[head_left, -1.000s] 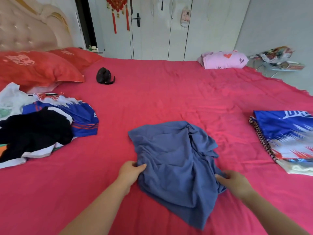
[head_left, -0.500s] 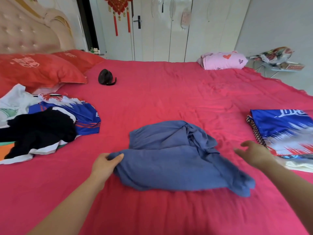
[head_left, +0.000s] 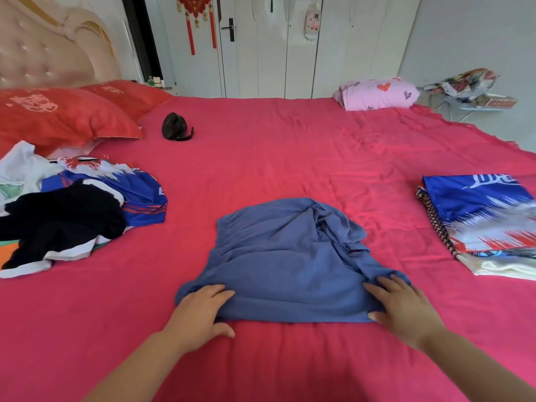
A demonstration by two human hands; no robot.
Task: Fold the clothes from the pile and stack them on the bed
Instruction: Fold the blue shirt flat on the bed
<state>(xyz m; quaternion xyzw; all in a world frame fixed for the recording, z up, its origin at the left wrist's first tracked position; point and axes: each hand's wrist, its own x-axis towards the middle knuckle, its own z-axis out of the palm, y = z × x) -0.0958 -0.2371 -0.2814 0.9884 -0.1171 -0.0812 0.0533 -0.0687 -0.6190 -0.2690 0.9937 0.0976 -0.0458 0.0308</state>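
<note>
A slate-blue garment [head_left: 290, 256] lies crumpled on the red bed [head_left: 290, 155] in front of me, its near hem stretched flat. My left hand [head_left: 200, 314] grips the hem's left corner, fingers on top and thumb underneath. My right hand [head_left: 403, 309] holds the right corner the same way. The unfolded pile [head_left: 66, 210] of black, white and blue clothes sits at the left. A stack of folded clothes [head_left: 481, 224], topped by a blue, white and red jersey, rests at the right.
Two red pillows [head_left: 58, 117] lean by the headboard at the far left. A small black object [head_left: 175, 127] lies near them. A pink folded bundle [head_left: 377, 94] sits at the bed's far right corner. A cluttered rack [head_left: 470, 91] stands beyond the bed.
The garment was turned and spread sideways. My right hand let go, swung out to the right, then came back onto the hem's right corner. My left hand kept its hold on the garment.
</note>
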